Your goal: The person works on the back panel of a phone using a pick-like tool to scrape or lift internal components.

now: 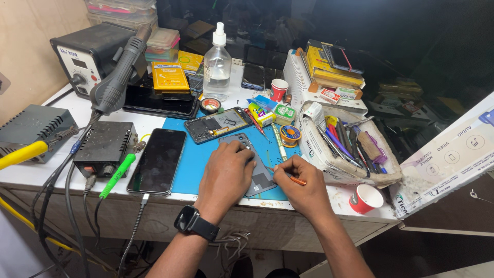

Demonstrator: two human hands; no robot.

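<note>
The left hand lies flat, fingers spread, pressing down on a grey rectangular phone back panel that rests on the blue rubber work mat near the front edge of the white bench. A black wristwatch sits on that wrist. The right hand, just at the panel's 3 o'clock side, is pinched shut around a thin orange-handled screwdriver whose tip meets the panel's edge; the two hands are close together with only the panel between them.

At the panel's 12 o'clock lies an opened black phone frame with its innards showing. At 9 o'clock, a black smartphone with a dark screen lies half on the mat with a cable plugged into its lower end. Farther out at 9 o'clock stands a small black power box with a green-handled tool beside it, and at 10 o'clock a black hot-air handle leans up. A clear plastic squeeze bottle stands at 12 o'clock. At 2 o'clock an open cardboard box packed with tools sits, and at 4 o'clock a red paper cup.
</note>
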